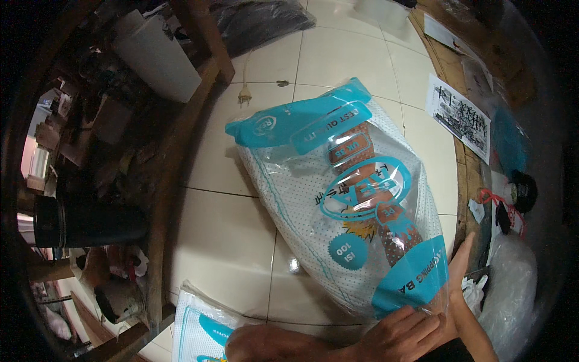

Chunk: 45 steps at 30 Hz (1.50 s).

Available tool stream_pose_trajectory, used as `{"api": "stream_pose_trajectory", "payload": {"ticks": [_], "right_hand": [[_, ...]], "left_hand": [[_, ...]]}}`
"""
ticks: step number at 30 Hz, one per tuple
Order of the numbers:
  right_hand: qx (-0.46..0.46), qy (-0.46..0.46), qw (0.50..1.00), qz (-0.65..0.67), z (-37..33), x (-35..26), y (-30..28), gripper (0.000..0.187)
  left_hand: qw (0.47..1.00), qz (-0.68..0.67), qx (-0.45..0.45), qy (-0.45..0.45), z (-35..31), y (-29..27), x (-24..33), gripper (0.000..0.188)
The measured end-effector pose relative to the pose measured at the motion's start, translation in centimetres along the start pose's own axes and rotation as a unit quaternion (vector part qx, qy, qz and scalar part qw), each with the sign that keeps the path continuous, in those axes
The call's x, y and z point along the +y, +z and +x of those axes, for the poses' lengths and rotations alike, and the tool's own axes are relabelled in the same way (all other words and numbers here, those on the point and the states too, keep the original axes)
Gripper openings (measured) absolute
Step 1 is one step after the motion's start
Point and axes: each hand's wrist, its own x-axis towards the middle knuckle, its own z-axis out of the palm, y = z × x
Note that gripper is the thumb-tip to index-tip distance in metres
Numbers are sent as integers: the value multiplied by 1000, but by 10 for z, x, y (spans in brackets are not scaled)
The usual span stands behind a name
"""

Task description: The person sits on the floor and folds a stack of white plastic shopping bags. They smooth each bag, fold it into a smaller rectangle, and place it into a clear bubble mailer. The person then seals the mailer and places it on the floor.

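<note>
A large clear and turquoise plastic pack of bags lies slantwise on the tiled floor, with white dotted contents showing through. At its near right end my left hand has its fingers curled onto the turquoise film and grips it. Beside the pack's right edge is my right hand, its visible fingers stretched out along the side. Part of the right hand is hidden by the pack. A second similar pack lies at the lower left, partly covered by my left forearm.
A cream plug rests on the floor past the pack. Wooden furniture with a dark cylinder stands at left. Along the right run a wooden edge, a printed sheet and a clear plastic bag. Dark plastic lies at the far side.
</note>
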Motion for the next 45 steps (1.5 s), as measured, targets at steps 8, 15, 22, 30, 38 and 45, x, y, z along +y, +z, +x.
{"api": "stream_pose_trajectory", "payload": {"ticks": [8, 15, 22, 30, 38, 45], "right_hand": [[44, 11, 997, 61, -19, -23, 28, 84], [18, -38, 995, -87, 6, 2, -17, 95], [-31, -77, 993, -81, 15, 6, -25, 93], [-24, -211, 933, -289, 46, 17, -67, 90], [0, -183, 957, -225, 33, 16, -54, 92], [22, -174, 957, -230, 46, 15, -55, 89]], "left_hand": [[1000, -2, -22, -11, 9, -8, 3, 30], [997, -73, -12, -33, 6, 0, -1, 14], [986, -138, 56, -70, 16, 0, 0, 14], [992, -104, 48, -53, 11, 1, 1, 19], [993, -92, 65, -43, 4, 10, 0, 22], [992, -101, 46, -66, 7, 3, -1, 23]]}}
